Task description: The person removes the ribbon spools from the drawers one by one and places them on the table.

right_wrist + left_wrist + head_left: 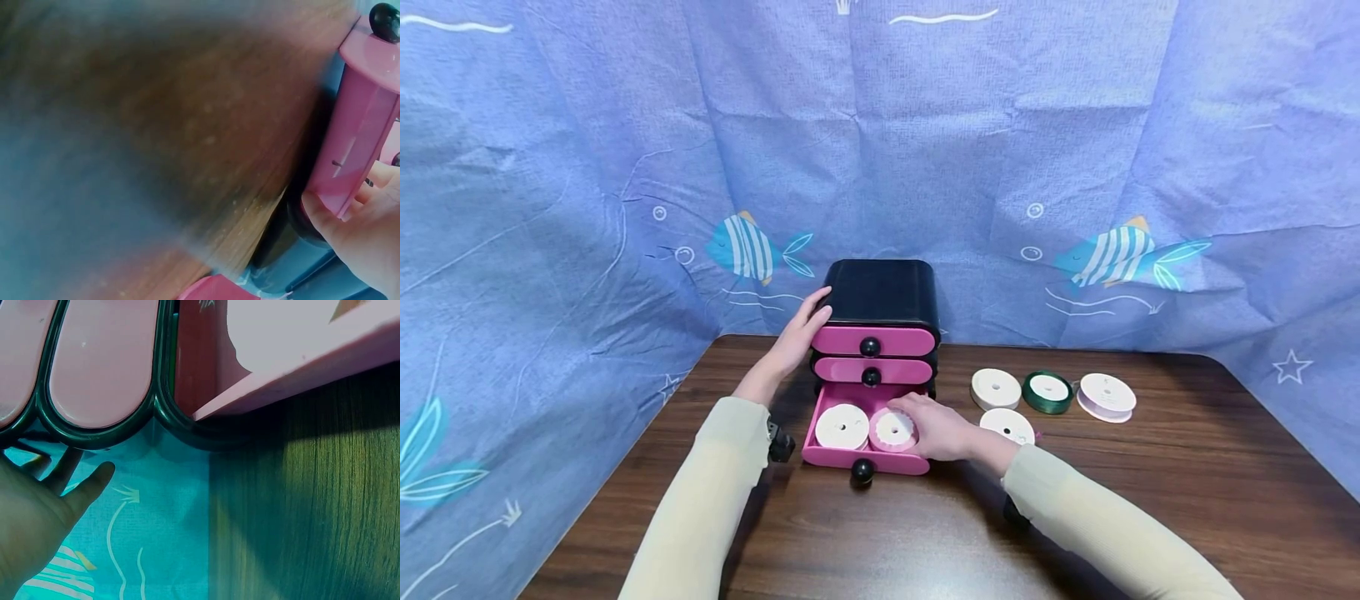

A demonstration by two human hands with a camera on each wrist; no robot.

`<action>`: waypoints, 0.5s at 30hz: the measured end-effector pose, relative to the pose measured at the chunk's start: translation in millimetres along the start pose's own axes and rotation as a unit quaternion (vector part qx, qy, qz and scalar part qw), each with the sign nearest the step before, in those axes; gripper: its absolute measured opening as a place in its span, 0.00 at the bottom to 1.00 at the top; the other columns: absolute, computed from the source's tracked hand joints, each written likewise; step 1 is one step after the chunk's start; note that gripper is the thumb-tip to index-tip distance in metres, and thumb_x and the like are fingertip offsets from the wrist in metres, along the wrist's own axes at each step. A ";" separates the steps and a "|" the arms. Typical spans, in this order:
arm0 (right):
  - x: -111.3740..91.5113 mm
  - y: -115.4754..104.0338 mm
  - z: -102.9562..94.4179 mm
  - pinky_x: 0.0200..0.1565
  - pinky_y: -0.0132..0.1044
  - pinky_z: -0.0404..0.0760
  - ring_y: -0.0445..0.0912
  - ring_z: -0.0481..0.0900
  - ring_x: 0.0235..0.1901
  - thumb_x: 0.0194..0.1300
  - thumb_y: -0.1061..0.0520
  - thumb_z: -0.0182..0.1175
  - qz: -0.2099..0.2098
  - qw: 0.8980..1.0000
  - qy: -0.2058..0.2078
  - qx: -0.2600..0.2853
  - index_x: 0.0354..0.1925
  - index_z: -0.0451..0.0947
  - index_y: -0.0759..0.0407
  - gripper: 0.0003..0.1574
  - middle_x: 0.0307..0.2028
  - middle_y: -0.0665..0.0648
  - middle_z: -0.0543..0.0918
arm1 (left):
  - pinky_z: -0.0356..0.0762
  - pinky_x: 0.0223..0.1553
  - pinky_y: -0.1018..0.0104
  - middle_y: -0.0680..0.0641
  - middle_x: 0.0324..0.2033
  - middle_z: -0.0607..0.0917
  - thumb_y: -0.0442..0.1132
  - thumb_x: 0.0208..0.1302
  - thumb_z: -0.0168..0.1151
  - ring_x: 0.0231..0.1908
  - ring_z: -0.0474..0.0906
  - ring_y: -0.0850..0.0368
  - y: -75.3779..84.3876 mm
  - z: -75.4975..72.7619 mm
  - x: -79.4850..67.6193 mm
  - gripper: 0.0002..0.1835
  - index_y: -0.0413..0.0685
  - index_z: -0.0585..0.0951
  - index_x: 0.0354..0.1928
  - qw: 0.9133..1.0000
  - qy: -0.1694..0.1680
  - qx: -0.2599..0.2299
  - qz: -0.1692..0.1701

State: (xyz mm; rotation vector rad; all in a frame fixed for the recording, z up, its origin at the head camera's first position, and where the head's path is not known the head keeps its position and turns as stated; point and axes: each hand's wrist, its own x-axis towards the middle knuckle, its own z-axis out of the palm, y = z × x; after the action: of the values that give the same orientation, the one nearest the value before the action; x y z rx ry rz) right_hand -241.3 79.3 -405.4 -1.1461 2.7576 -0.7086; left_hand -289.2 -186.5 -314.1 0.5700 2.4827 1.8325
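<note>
A black cabinet [880, 292] with pink drawers stands at the back of the table. Its bottom drawer [891, 463] is pulled out and holds a white spool [831, 428] on the left and a pink ribbon spool [893, 429] on the right. My right hand [942, 428] reaches over the drawer's right wall and holds the pink ribbon spool around its edge; its fingertips are partly hidden. In the right wrist view, one finger lies outside the drawer wall [350, 144]. With fairly straight fingers, my left hand [793, 340] rests against the cabinet's upper left side.
Right of the cabinet lie a cream spool [996, 389], a green ribbon spool [1048, 392], a pale pink-edged spool [1107, 396] and a white spool [1007, 425] partly behind my right forearm. A blue fish-print cloth [925, 183] hangs behind the brown table [1150, 500].
</note>
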 end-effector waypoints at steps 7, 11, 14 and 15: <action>-1.9 -1.0 -4.3 0.54 0.47 0.73 0.52 0.73 0.52 0.49 0.48 0.75 -0.015 1.000 0.019 -0.006 0.62 0.70 0.66 0.47 0.53 0.60 0.75 | 0.49 0.68 0.48 0.40 0.74 0.48 0.46 0.76 0.42 0.72 0.46 0.44 0.5 0.3 -0.1 0.32 0.45 0.51 0.76 1.000 0.000 0.005 -0.002; -2.6 -3.6 -8.1 0.53 0.45 0.74 0.50 0.75 0.50 0.48 0.51 0.75 -0.018 1.000 0.022 0.002 0.62 0.69 0.67 0.47 0.52 0.59 0.74 | 0.49 0.68 0.47 0.39 0.74 0.48 0.46 0.77 0.42 0.72 0.46 0.44 1.0 0.6 -0.4 0.32 0.44 0.50 0.76 1.000 -0.001 0.003 -0.002; -2.9 -5.1 -10.0 0.52 0.44 0.75 0.48 0.76 0.49 0.49 0.51 0.75 -0.012 1.000 0.019 0.006 0.63 0.68 0.65 0.47 0.53 0.57 0.73 | 0.49 0.68 0.48 0.39 0.74 0.48 0.46 0.77 0.42 0.72 0.47 0.44 1.4 0.9 -0.6 0.31 0.44 0.51 0.76 1.000 0.000 0.005 -0.001; -3.1 -5.5 -10.5 0.52 0.44 0.75 0.48 0.76 0.49 0.49 0.51 0.75 -0.012 1.000 0.020 0.007 0.63 0.68 0.66 0.47 0.53 0.57 0.73 | 0.49 0.68 0.48 0.39 0.74 0.48 0.46 0.77 0.42 0.72 0.47 0.44 1.7 1.1 -0.7 0.31 0.44 0.51 0.76 1.000 0.000 0.005 -0.001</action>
State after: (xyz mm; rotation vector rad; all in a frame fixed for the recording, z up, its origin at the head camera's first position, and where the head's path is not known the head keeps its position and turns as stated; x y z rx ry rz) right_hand -238.0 82.1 -393.9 -1.1761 2.7717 -0.7619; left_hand -287.9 -185.3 -313.0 0.5682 2.4921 1.8208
